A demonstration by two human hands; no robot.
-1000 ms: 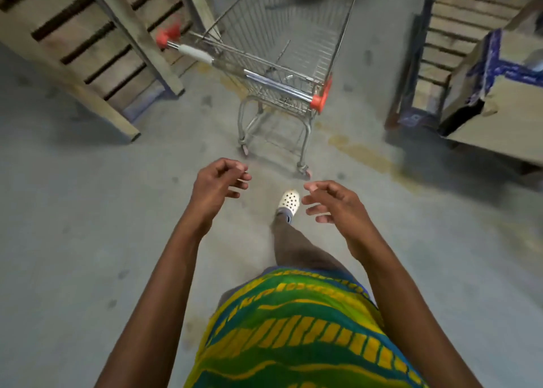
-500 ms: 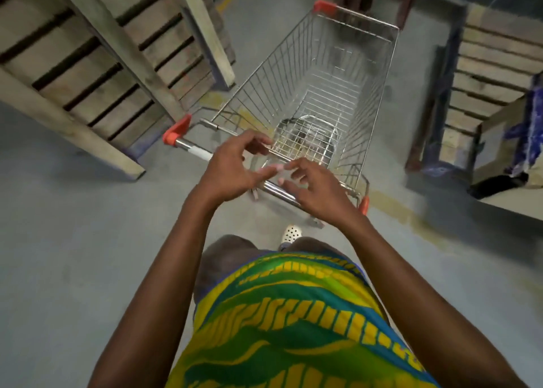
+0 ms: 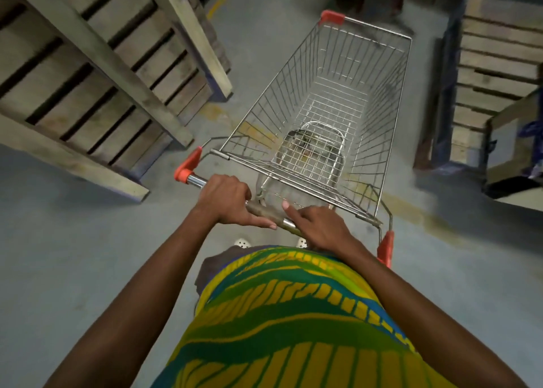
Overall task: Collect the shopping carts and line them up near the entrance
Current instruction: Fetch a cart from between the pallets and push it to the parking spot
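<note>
Cart handle point(image 3: 264, 211) sits gripped under both hands point(image 3: 226, 196) point(image 3: 318, 229).

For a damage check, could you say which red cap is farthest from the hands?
The red cap on the cart's front corner; the other two end the handle.

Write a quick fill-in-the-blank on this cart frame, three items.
1. The left hand and right hand both hold the shopping cart's ____.
2. Wooden ____ stand on both sides of the cart.
3. The patterned shirt is green, blue and ____.
Missing: handle; pallets; yellow.
</note>
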